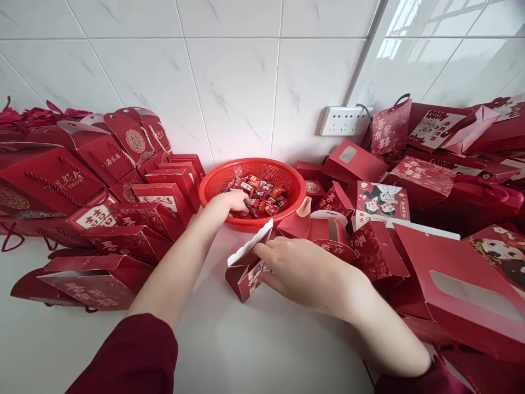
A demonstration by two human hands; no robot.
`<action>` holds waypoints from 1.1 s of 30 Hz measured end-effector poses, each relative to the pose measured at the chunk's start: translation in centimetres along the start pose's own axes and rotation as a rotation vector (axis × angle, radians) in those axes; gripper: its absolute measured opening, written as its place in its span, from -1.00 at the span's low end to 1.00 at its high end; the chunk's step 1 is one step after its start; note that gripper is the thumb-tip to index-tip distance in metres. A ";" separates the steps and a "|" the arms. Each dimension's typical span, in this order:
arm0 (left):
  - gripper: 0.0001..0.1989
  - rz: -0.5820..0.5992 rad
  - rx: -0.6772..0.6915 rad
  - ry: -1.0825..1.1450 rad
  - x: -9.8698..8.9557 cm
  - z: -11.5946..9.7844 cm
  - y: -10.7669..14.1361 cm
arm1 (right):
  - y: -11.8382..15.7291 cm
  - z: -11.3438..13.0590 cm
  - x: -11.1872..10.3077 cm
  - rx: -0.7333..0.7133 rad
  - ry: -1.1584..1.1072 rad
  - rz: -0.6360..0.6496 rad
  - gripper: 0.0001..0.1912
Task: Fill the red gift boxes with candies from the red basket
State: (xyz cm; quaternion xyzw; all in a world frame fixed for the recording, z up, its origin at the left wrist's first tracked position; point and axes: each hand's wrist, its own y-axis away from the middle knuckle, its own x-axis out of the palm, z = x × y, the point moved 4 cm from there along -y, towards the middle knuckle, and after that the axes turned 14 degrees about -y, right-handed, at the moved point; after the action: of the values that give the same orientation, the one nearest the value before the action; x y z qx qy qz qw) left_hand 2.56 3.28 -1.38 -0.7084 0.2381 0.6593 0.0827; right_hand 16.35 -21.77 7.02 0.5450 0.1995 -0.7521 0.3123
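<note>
My left hand (238, 201) reaches over the near left rim of a red plastic colander (294, 189). Its fingers curl down among the small red-wrapped candies (262, 189) inside, and the fingertips are hidden. A small red paper candy box (243, 280) with a white scalloped flap stands tilted on the table in front of the colander, its top open. My right hand (293, 268) grips this box by its right side, thumb and fingers closed on the printed panel.
Red gift boxes with rope handles (74, 178) crowd the left side. More red boxes (467, 284) are heaped on the right, some with windows or cartoon couples. Behind stands a white tiled wall (233, 93), with a power strip (344, 121) against it. The table (246, 350) is pale.
</note>
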 end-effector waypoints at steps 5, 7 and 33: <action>-0.77 0.236 -0.048 -0.110 0.9 -0.4 0.1 | 0.1 0.0 -0.4 0.034 -0.060 0.023 -0.65; -0.76 0.256 -0.054 -0.119 0.9 -0.6 0.1 | 0.1 0.0 -0.4 0.041 -0.093 0.015 -0.55; -0.82 -0.713 0.148 0.837 -7.9 -6.6 18.2 | -1.0 -1.4 -0.5 0.141 -0.060 -0.080 -0.62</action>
State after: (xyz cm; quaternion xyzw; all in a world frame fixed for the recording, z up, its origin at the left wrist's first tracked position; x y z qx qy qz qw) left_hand 0.22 -13.60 10.66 -0.9390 0.0417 0.2342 0.2485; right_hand 16.75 -20.07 7.00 0.5347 0.1581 -0.7920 0.2486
